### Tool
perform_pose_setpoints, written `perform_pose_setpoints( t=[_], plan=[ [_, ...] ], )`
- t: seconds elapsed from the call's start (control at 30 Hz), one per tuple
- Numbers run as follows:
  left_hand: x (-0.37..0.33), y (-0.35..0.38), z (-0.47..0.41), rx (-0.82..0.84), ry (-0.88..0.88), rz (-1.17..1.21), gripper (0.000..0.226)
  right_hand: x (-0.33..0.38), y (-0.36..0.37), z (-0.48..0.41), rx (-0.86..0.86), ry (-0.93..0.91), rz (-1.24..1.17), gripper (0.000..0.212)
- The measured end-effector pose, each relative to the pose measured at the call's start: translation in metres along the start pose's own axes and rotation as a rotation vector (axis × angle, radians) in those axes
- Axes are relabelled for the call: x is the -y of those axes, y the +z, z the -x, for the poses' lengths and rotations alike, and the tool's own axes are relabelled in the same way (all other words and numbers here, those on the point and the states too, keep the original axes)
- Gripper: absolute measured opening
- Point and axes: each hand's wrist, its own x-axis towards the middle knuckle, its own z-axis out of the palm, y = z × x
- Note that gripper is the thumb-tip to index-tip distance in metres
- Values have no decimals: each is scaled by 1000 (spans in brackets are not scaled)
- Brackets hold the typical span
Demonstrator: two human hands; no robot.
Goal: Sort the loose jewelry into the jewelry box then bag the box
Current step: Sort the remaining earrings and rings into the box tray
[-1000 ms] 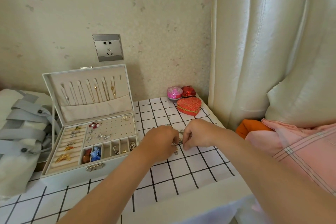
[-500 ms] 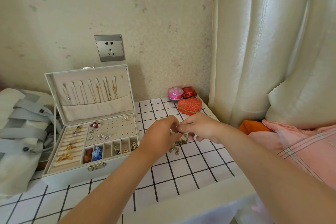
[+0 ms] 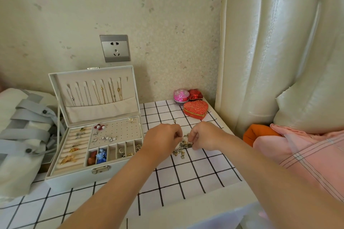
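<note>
Home bedroom, cream padded headboard (image 3: 260, 46) right of the right hand (image 3: 205, 135), pink checked bedding (image 3: 307, 152) alongside, grid-cloth bedside table (image 3: 195, 178) beneath, wall socket (image 3: 114, 48) beyond the left hand (image 3: 162, 138), speckled wallpaper (image 3: 167, 15).

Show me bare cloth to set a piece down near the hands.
Free: checked cloth between jewelry box front and near edge; the strip between that box and the heart-shaped box; in front of the loose jewelry, between the forearms. Crowded: between left hand and right hand, over that jewelry.
</note>
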Motion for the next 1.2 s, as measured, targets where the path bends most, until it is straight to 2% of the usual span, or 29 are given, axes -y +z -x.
perform_pose_setpoints(
  t=[0.37, 0.5, 0.77, 0.83, 0.93, 1.2],
  plan=[
    [2, -6, 5, 20, 25, -28, 12, 5, 4, -2, -34, -34, 122, 15],
    [3, -11, 7, 31, 15, -1, 14, 9, -2, -3, -42, -40, 94, 11],
    [15, -31, 11, -67, -66, 48, 24, 49, -14, 0, -156, -135, -367, 6],
    [22, -40, 13, -102, -89, 51, 23, 62, -13, -1, -159, -136, -423, 2],
    [36, -53, 18, -142, -135, 86, 16, 80, -9, -5, -168, -153, -542, 7],
    [88, -85, 31, -146, -243, 129, 10, 129, 8, -19, -148, -160, -709, 12]
  ],
)
